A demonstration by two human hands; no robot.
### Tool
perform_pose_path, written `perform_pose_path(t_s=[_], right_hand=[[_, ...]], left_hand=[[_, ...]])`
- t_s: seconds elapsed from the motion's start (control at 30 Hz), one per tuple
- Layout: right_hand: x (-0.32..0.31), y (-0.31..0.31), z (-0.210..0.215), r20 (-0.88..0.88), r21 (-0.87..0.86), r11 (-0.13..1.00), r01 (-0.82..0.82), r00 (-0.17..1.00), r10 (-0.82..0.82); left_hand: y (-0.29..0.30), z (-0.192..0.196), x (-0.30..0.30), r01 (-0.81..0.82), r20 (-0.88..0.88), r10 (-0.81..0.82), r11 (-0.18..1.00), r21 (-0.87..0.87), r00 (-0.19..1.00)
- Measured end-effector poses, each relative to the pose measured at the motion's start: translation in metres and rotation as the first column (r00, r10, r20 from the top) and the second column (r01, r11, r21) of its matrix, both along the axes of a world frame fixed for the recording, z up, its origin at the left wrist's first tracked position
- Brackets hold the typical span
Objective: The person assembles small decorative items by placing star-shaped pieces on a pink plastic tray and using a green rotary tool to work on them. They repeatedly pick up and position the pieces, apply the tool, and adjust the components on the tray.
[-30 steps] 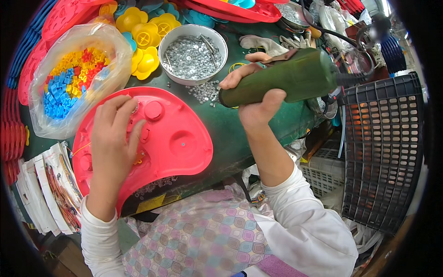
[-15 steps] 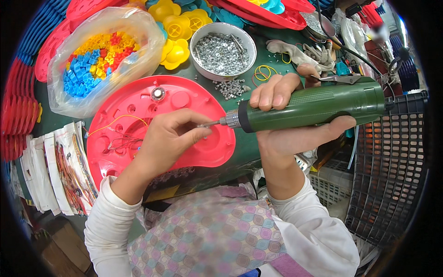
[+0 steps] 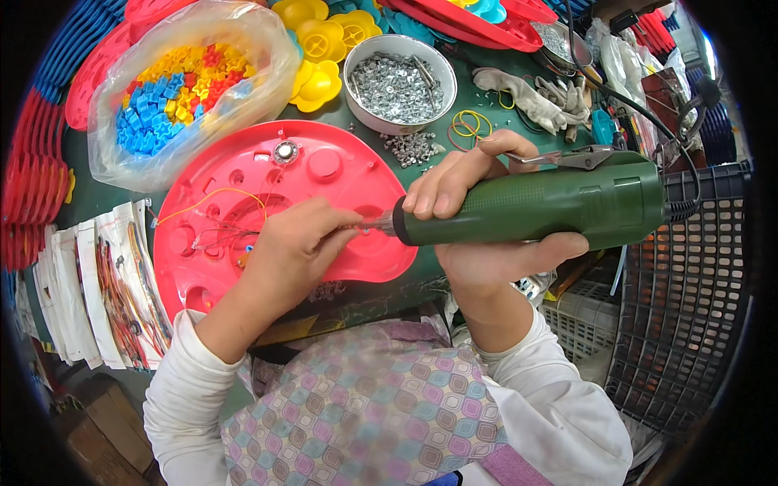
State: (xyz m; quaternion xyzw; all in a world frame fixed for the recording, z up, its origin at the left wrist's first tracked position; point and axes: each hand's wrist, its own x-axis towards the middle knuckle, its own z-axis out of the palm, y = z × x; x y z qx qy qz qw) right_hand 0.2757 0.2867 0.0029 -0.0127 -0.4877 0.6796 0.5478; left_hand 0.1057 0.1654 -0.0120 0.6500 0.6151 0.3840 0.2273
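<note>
Over the glossy pinkish-red, curved plastic shell [image 3: 377, 190], we now have both hands meeting at one spot. A second ago our bare left hand [image 3: 296, 243] covered the round silver metal disc [image 3: 285, 151] near the shell's far edge; now that disc sits uncovered, and the hand has come nearer to us and toward the right. The thick green cylindrical power screwdriver [image 3: 535, 198], held farther off then, has its narrow silver tip [image 3: 379, 223] at our left fingertips, so we judge that attention has passed from the disc to the driver's working end. Our left thumb and fingers are pinched together there, but we cannot tell whether a small piece is caught between them. Our bare right hand [image 3: 494, 266] is wrapped around the driver's body, fingers over its upper side and thumb stretched along the lower one, so the driver lies within that grasp and points left toward the other hand. Beneath the tip and the left fingers lies the shell, with a thin yellow-orange wire [image 3: 219, 191] looping across it beyond the left hand; whether the fingers touch the red surface, we cannot tell
</note>
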Motion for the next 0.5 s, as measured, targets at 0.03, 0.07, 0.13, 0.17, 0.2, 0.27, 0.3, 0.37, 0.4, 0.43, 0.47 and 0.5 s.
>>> perform_pose_path(t_s=[0.03, 0.07, 0.13, 0.17, 0.2, 0.27, 0.3, 0.37, 0.4, 0.43, 0.47, 0.5], right_hand=[[0.0005, -0.0004, -0.0010, 0.004, 0.010, 1.000, -0.011, 1.000, 0.011], [0.0010, -0.0007, -0.0008, 0.002, 0.015, 1.000, -0.020, 1.000, 0.020], [0.0027, -0.0011, 0.0006, -0.004, 0.021, 0.999, -0.030, 1.000, 0.030], [0.0030, -0.0018, 0.0020, -0.009, 0.021, 0.999, -0.033, 0.999, 0.034], [0.0036, -0.0025, 0.0035, -0.013, 0.021, 0.999, -0.038, 0.999, 0.038], [0.0043, -0.0047, 0.0054, -0.012, 0.016, 0.999, -0.046, 0.999, 0.047], [0.0047, -0.0057, 0.0063, -0.007, 0.013, 0.999, -0.049, 0.999, 0.049], [0.0034, -0.0081, 0.0070, 0.014, 0.017, 0.998, -0.055, 0.998, 0.054], [0.0033, -0.0088, 0.0068, 0.022, 0.025, 0.998, -0.059, 0.998, 0.058], [0.0034, -0.0084, 0.0068, 0.028, 0.047, 0.997, -0.064, 0.998, 0.062], [0.0033, -0.0084, 0.0064, 0.027, 0.066, 0.996, -0.067, 0.998, 0.065], [0.0036, -0.0082, 0.0062, 0.030, 0.086, 0.994, -0.069, 0.997, 0.067]], left_hand=[[-0.0009, -0.0001, -0.0001, 0.006, 0.007, -0.006, 1.000, 0.002, 1.000], [-0.0018, 0.0000, -0.0002, 0.012, 0.014, -0.012, 1.000, 0.004, 1.000], [-0.0020, 0.0003, -0.0015, 0.054, -0.173, -0.043, 0.997, 0.059, 0.984], [-0.0021, 0.0003, -0.0022, 0.078, -0.265, -0.053, 0.993, 0.084, 0.963], [-0.0026, -0.0004, -0.0024, 0.086, -0.282, -0.056, 0.992, 0.095, 0.958], [-0.0034, -0.0019, -0.0026, 0.103, -0.318, -0.061, 0.988, 0.116, 0.946], [-0.0032, -0.0021, -0.0020, 0.104, -0.309, -0.064, 0.988, 0.116, 0.949], [-0.0031, -0.0023, -0.0006, 0.106, -0.290, -0.068, 0.988, 0.115, 0.954], [-0.0034, -0.0028, 0.0001, 0.103, -0.298, -0.064, 0.987, 0.120, 0.953], [-0.0037, -0.0033, 0.0007, 0.101, -0.305, -0.059, 0.987, 0.125, 0.950], [-0.0040, -0.0038, 0.0013, 0.099, -0.313, -0.054, 0.987, 0.130, 0.948], [-0.0040, -0.0044, 0.0026, 0.095, -0.338, -0.040, 0.985, 0.145, 0.940]])
